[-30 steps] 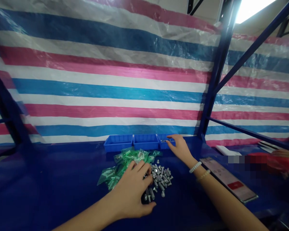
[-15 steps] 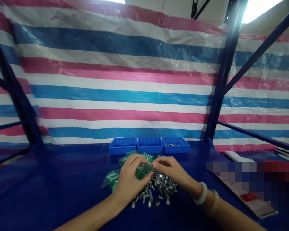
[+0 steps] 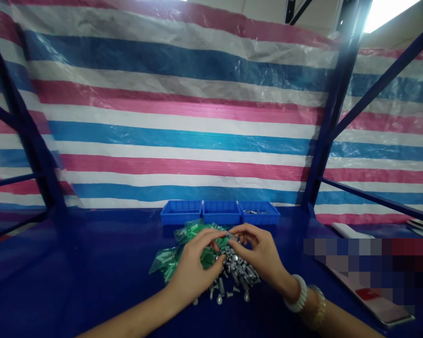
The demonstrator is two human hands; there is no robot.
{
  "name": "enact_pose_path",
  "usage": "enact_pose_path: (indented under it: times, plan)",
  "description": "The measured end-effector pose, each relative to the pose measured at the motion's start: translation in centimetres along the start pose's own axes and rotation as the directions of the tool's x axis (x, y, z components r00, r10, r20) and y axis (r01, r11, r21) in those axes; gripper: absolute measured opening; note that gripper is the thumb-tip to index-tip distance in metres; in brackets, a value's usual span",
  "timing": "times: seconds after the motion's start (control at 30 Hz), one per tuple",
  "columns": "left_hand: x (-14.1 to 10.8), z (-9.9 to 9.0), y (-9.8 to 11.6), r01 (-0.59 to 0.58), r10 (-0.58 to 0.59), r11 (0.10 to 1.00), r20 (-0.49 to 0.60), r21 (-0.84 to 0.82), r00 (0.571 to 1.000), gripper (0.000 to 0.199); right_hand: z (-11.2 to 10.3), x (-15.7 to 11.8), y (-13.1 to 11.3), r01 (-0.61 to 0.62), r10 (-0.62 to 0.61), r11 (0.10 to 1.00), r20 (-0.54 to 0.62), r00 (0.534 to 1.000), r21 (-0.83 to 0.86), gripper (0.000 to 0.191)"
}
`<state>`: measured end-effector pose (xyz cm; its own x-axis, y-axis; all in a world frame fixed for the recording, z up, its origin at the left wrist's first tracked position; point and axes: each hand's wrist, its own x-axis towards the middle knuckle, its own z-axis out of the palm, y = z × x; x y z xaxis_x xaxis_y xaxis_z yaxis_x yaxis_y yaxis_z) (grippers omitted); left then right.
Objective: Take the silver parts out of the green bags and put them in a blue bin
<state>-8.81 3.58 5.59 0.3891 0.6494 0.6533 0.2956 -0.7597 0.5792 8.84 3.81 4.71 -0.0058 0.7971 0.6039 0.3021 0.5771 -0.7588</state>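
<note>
"What's the left hand (image 3: pixel 193 267) doing, beside those green plastic bags (image 3: pixel 165 259)?"

"Curled over them, fingertips reaching the silver bolts (image 3: pixel 236 272). Can't tell if it's holding anything."

"And the right hand (image 3: pixel 261 249)?"

"Thumb and forefinger pinching a single bolt (image 3: pixel 231 236) just above the pile, below the blue trays (image 3: pixel 221 212)."

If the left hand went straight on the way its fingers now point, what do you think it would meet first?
Probably the right hand, just ahead of the left hand's fingertips, though depth is hard to judge from this view.
</note>
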Motion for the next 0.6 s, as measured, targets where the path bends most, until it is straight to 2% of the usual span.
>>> enact_pose_path:
  times: [0.13,0.23,0.33,0.47,0.53,0.6]
  plan:
    - [-0.1,0.1,0.0,0.155,-0.136,0.966,0.105,-0.206,0.985,0.044,-0.5,0.0,-0.4,0.231,-0.235,0.962,-0.007,0.972,-0.148,0.011]
    - [0.0,0.3,-0.1,0.284,-0.221,0.898,0.214,-0.336,0.951,0.039,-0.5,-0.1,-0.5,0.385,-0.38,0.904,0.063,0.923,-0.188,0.008]
    - [-0.1,0.7,-0.4,0.389,-0.257,0.804,0.327,-0.45,0.91,0.031,-0.3,-0.4,-0.1,0.484,-0.458,0.844,0.16,0.874,-0.232,0.012]
    - [-0.2,1.1,-0.7,0.453,-0.296,0.686,0.35,-0.569,0.888,0.03,-0.3,-0.5,0.1,0.512,-0.483,0.826,0.171,0.859,-0.238,0.021]
    - [-0.2,1.0,-0.6,0.431,-0.313,0.68,0.297,-0.594,0.902,0.036,-0.5,-0.3,-0.2,0.485,-0.467,0.849,0.129,0.875,-0.211,0.022]
    - [-0.2,0.7,-0.4,0.364,-0.293,0.726,0.216,-0.584,0.931,0.041,-0.7,-0.1,-0.5,0.409,-0.403,0.897,0.07,0.913,-0.166,0.019]
